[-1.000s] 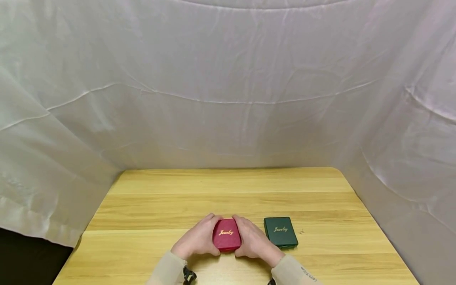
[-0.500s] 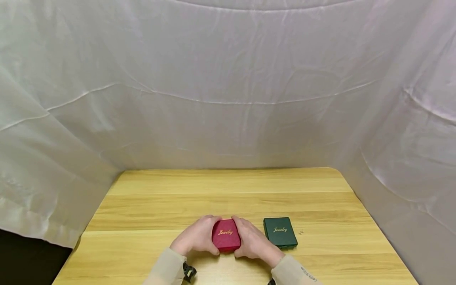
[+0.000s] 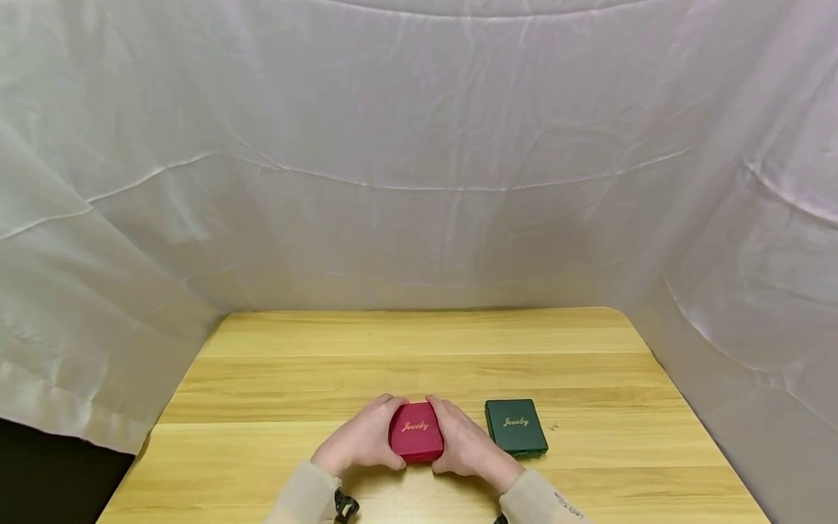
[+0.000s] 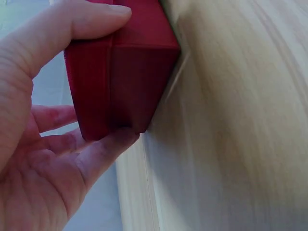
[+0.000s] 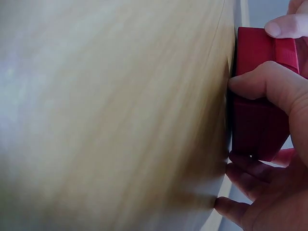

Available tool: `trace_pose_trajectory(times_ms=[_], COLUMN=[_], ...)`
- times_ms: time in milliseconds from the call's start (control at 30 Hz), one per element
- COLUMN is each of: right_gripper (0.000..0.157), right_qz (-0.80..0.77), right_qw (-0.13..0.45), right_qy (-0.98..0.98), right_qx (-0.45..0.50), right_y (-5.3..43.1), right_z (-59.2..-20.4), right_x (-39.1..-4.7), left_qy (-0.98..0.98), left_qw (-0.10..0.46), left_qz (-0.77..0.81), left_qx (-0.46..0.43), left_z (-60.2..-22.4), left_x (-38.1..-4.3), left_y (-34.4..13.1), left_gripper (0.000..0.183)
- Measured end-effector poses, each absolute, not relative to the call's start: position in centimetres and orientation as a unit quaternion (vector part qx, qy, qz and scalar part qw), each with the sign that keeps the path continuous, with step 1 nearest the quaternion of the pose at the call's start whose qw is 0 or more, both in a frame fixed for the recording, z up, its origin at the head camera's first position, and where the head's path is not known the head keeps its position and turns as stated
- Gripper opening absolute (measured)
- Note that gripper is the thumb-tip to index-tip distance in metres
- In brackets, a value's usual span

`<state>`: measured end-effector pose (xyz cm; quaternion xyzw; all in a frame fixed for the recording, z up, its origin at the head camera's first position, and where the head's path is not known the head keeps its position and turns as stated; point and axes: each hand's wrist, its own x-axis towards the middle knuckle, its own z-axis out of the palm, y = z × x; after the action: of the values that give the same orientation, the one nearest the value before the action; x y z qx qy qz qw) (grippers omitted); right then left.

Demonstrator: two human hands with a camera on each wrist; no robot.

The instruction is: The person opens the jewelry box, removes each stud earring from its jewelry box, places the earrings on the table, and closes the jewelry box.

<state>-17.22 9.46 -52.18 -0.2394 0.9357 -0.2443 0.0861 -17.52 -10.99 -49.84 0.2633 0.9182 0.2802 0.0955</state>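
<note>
A closed red jewelry box with gold "Jewelry" lettering sits on the wooden table between both hands. My left hand grips its left side, thumb at the near edge and fingers round the far edge. On the other side my right hand holds it the same way. The left wrist view shows the thumb on the front of the red box and a finger near its lower corner. In the right wrist view, the right thumb presses the front of the red box, close to the tabletop.
A green jewelry box lies closed just right of my right hand. Small dark marks show on the wood beside it. Pale curtains hang behind the wooden table and at both sides.
</note>
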Motion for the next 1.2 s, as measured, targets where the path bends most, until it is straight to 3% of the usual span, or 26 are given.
trace_pose_trajectory(times_ms=[433, 833, 1200], right_gripper=[0.116, 0.093, 0.094], right_qz=[-0.27, -0.251, -0.24], right_qw=[0.088, 0.069, 0.067], right_qy=[0.931, 0.928, 0.933], right_qx=[-0.23, -0.267, -0.259], right_y=[9.6, 9.9, 9.7], right_z=[-52.3, -52.4, -52.3], right_x=[-17.4, -17.4, -17.3], left_qy=[0.918, 0.926, 0.935], left_qw=[0.059, 0.039, -0.017], left_qz=[0.282, 0.295, 0.309], left_qx=[0.273, 0.232, 0.172], left_z=[-49.4, -48.1, -47.9], left_x=[-17.2, -17.1, -18.0], left_y=[-11.4, -12.9, -14.8], left_gripper=[0.092, 0.094, 0.095])
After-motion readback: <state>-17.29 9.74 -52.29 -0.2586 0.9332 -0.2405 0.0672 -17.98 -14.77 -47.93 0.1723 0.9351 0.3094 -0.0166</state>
